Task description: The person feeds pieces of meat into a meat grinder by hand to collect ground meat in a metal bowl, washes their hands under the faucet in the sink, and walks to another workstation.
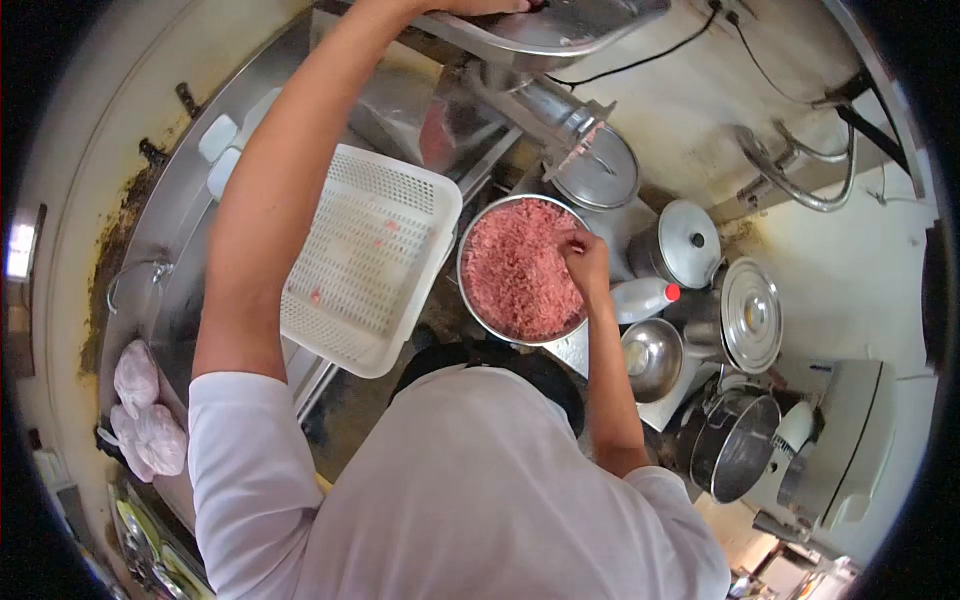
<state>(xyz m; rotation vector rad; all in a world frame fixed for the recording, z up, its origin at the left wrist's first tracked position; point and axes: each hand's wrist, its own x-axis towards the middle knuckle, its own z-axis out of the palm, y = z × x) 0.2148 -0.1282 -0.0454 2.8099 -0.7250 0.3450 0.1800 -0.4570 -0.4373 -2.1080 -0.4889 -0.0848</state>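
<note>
Pink minced meat (pixel 525 265) fills a round metal bowl (pixel 466 285) in front of me. Over the right part of the meat is my right hand (pixel 585 258), its fingers curled together; whatever they hold, if anything, is hidden. My left arm stretches up to the metal tray (pixel 600 40) on top of the meat grinder. There my left hand (pixel 485 5) is cut off by the upper edge of the view, so its grip does not show. The grinder's outlet (pixel 580 140), with bits of mince on it, points toward the bowl.
A white perforated basket (pixel 400 325) with a few meat scraps stands left of the bowl. To the right are lidded pots (pixel 688 245), a white bottle with a red cap (pixel 640 298), a small metal bowl (pixel 652 358) and a deep pot (pixel 735 445). Tied plastic bags (pixel 150 435) lie far left.
</note>
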